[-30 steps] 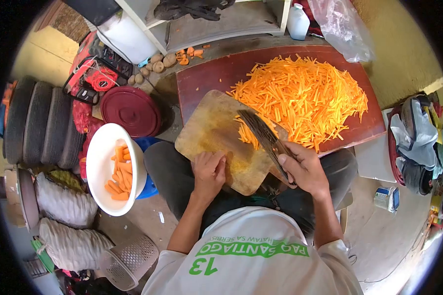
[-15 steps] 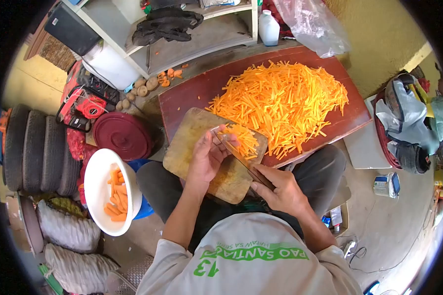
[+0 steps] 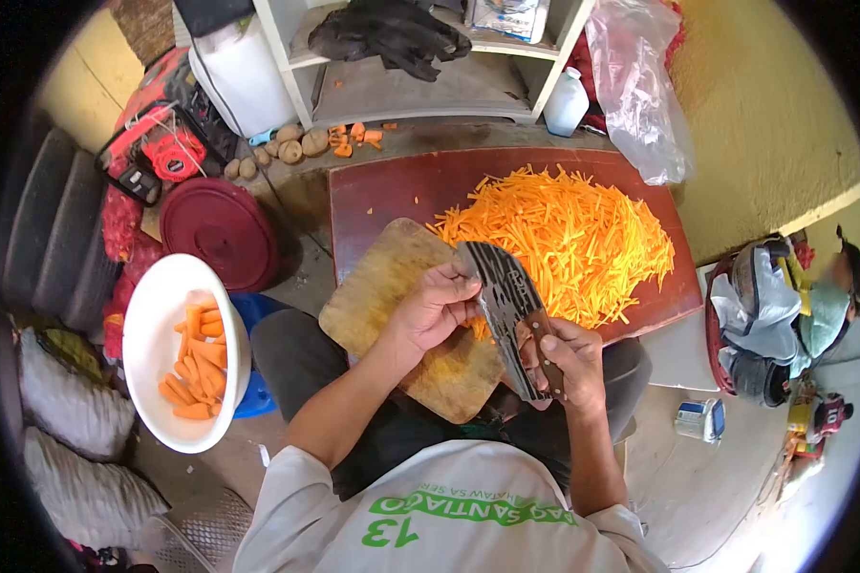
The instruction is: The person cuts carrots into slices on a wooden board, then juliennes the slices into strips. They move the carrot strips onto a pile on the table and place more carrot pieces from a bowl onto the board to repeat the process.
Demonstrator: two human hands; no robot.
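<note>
A wide-bladed knife (image 3: 503,296) with a brown handle is in my right hand (image 3: 575,363), its blade raised and its broad face showing dark streaks. My left hand (image 3: 437,306) has its fingers bent together beside the blade; whether they pinch anything is too small to tell. Below both hands lies a worn wooden chopping board (image 3: 373,277), tilted across my lap and the table edge. Some cut strips show on it behind the blade. A large heap of orange carrot strips (image 3: 569,239) covers much of the dark red table (image 3: 363,196).
Left of my legs, a white basin (image 3: 148,353) holds peeled carrots (image 3: 199,368). Beyond it are a maroon lid (image 3: 218,234) and tires (image 3: 53,220). Potatoes (image 3: 290,151) lie near the shelf (image 3: 430,100). A plastic bag (image 3: 640,95) hangs at the back right.
The knife has come up off the board and turned so its broad face shows. My left hand has moved off the strips to the blade. The camera view has shifted.
</note>
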